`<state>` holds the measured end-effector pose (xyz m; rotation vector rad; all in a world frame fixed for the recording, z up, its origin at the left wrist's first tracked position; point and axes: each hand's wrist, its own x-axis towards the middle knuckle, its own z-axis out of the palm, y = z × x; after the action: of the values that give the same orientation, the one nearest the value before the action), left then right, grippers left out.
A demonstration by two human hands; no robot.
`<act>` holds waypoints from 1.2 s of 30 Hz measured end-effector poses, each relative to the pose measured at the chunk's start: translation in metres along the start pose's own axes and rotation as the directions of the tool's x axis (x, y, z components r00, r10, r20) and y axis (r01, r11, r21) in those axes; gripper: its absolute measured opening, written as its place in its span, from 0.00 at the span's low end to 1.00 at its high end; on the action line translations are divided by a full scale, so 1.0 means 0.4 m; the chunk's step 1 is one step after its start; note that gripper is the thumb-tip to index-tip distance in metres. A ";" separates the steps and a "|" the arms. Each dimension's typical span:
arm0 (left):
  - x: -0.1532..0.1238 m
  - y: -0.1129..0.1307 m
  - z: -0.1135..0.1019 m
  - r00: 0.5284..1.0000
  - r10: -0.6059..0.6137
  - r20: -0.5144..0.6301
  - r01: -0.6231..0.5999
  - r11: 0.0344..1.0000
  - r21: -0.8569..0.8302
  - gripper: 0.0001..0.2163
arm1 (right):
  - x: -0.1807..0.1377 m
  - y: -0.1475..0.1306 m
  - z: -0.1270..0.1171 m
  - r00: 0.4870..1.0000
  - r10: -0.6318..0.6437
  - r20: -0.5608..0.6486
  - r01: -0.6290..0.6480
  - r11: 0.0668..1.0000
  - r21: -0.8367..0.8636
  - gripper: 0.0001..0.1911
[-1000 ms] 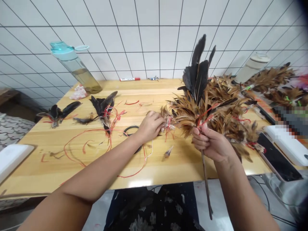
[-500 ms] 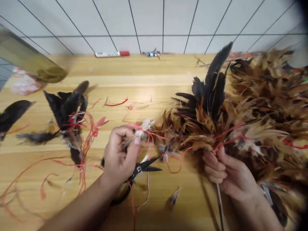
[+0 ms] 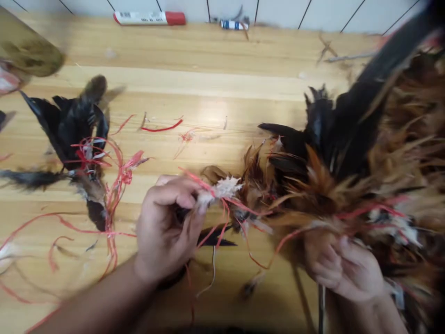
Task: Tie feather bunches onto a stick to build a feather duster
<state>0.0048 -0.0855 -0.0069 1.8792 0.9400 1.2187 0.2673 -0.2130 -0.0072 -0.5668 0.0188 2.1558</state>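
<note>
My left hand (image 3: 167,227) is closed in a pinch on a small tuft of pale feathers (image 3: 217,191) tied with red string. Black scissors (image 3: 215,236) lie on the wooden table (image 3: 222,83) just under that hand. My right hand (image 3: 342,266) is wrapped round the thin stick (image 3: 320,311) of a feather duster (image 3: 344,167), a thick bunch of brown and black feathers bound with red string. The two hands are about a hand's width apart, and red strings run between the tuft and the duster. The picture is blurred by motion.
A bundle of black feathers with loose red string (image 3: 83,144) lies at the left. A red-capped marker (image 3: 149,17) and a small blue-and-white object (image 3: 232,24) lie by the tiled wall. Scraps of red string (image 3: 162,127) dot the table. More brown feathers (image 3: 417,116) fill the right side.
The view has closed in on the table. My left hand picked up the pale tuft and lifted it toward the duster; the scissors came into sight beneath it. My right hand kept its grip.
</note>
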 end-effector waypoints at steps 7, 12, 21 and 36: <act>-0.011 0.007 -0.003 0.987 0.125 -0.098 -0.109 0.983 0.151 0.11 | 0.020 0.020 0.036 0.995 -0.082 -0.049 0.063 0.947 -0.314 0.17; -0.004 0.108 -0.052 0.928 0.340 -0.151 -0.329 0.940 0.096 0.09 | 0.023 0.065 0.069 0.989 -0.134 -0.054 0.086 0.846 -0.526 0.16; -0.067 0.300 -0.041 0.667 0.584 0.463 -0.599 0.790 -0.135 0.04 | -0.011 0.175 0.164 0.924 -0.373 -0.082 0.239 0.732 -0.638 0.17; -0.076 0.215 -0.014 0.691 0.518 0.504 -0.601 0.799 0.003 0.06 | 0.007 0.250 0.158 0.890 -0.439 -0.122 0.270 0.724 -0.635 0.08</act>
<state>0.0076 -0.1530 0.0546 2.5666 0.1782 0.9123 0.1643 -0.2584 0.0293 -1.1292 -0.6150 1.6571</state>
